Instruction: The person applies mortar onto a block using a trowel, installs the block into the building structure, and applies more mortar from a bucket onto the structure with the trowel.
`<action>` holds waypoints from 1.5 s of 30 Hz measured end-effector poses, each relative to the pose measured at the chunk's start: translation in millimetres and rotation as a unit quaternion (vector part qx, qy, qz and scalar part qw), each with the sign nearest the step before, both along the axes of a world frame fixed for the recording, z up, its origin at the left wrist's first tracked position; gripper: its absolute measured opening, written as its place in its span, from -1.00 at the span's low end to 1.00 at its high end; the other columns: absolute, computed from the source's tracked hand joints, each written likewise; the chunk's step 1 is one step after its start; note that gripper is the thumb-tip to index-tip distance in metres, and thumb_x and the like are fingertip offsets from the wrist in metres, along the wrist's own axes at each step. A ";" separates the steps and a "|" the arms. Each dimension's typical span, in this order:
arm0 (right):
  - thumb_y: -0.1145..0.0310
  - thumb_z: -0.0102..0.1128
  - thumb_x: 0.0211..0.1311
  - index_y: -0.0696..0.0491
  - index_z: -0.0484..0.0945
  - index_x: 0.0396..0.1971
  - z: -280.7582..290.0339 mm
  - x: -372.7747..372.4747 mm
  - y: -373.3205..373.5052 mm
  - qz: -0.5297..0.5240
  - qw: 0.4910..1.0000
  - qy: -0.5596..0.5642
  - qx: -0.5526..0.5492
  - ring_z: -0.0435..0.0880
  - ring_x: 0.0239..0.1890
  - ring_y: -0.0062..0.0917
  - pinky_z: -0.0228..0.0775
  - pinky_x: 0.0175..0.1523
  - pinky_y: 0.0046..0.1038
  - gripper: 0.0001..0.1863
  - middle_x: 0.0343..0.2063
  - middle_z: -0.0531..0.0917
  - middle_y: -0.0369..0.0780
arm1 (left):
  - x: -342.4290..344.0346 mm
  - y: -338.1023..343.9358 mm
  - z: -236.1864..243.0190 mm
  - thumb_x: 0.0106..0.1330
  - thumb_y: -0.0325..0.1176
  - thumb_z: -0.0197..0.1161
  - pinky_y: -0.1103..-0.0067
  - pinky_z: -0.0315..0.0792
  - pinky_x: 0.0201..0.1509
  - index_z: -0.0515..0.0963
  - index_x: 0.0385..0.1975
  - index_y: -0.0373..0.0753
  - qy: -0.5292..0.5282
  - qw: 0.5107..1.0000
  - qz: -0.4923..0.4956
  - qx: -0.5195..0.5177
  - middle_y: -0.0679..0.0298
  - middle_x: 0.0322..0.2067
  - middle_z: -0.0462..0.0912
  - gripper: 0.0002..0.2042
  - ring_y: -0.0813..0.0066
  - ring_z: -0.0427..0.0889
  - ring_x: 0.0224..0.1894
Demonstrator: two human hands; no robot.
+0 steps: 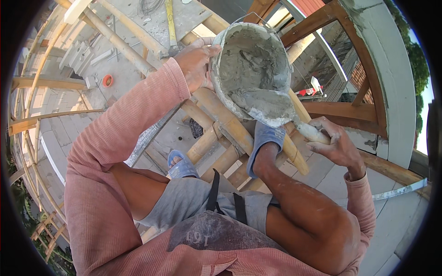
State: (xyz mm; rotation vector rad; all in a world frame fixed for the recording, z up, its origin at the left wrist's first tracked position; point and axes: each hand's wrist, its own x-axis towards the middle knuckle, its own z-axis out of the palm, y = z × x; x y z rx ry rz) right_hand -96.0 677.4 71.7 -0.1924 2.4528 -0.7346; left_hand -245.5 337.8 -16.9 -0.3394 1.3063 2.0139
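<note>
A bucket (pixel 221 87) of wet grey mortar (pixel 251 57) is tilted so that its mouth faces me, with a thin wire handle at its far side. My left hand (pixel 195 64) grips the bucket's left rim, fingers closed over the edge. In my right hand (pixel 334 140) is the mortar-caked handle of a trowel (pixel 314 132). The trowel's blade (pixel 267 105) lies inside the near right part of the bucket, coated in mortar. How deep the blade sits in the mortar I cannot tell.
Bamboo poles (pixel 225 119) form a scaffold under my sandalled feet. A wooden window frame (pixel 368 69) set in a grey wall stands at the right. A yellow-handled tool (pixel 171 23) lies on a board at the far side. Below left is an orange pot (pixel 107 81).
</note>
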 end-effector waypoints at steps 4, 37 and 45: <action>0.29 0.51 0.13 0.12 0.51 0.05 -33.0 53.6 7.7 -0.236 0.956 -0.064 -0.164 0.59 -0.10 -0.56 0.47 0.02 -0.44 -0.48 -0.12 0.63 -0.26 | -21.9 10.0 -11.3 0.56 -0.31 0.01 -0.18 0.54 0.15 0.23 0.30 -0.23 0.013 0.997 -0.056 0.048 0.10 0.17 0.46 -0.62 0.08 0.55 0.23; 0.51 0.24 0.33 0.02 0.33 0.12 -200.2 85.3 125.7 -0.675 0.289 0.363 -0.573 0.52 0.09 -0.31 0.55 0.22 0.03 -0.59 -0.01 0.44 -0.22 | -58.1 -52.7 -63.1 0.57 -0.15 0.00 -0.09 0.32 0.38 0.23 0.40 -0.25 -0.094 0.991 -0.076 0.057 0.00 0.34 0.39 -0.50 -0.04 0.34 0.40; 0.48 0.22 0.38 0.01 0.00 0.23 -160.8 30.3 139.2 -0.670 0.322 0.401 -0.535 0.53 0.07 -0.29 0.55 0.18 0.03 -0.39 0.07 0.34 -0.09 | -57.2 -51.1 -61.2 0.57 -0.13 -0.01 -0.15 0.28 0.35 0.18 0.43 -0.19 -0.111 0.991 -0.062 0.050 0.08 0.38 0.31 -0.48 0.03 0.31 0.41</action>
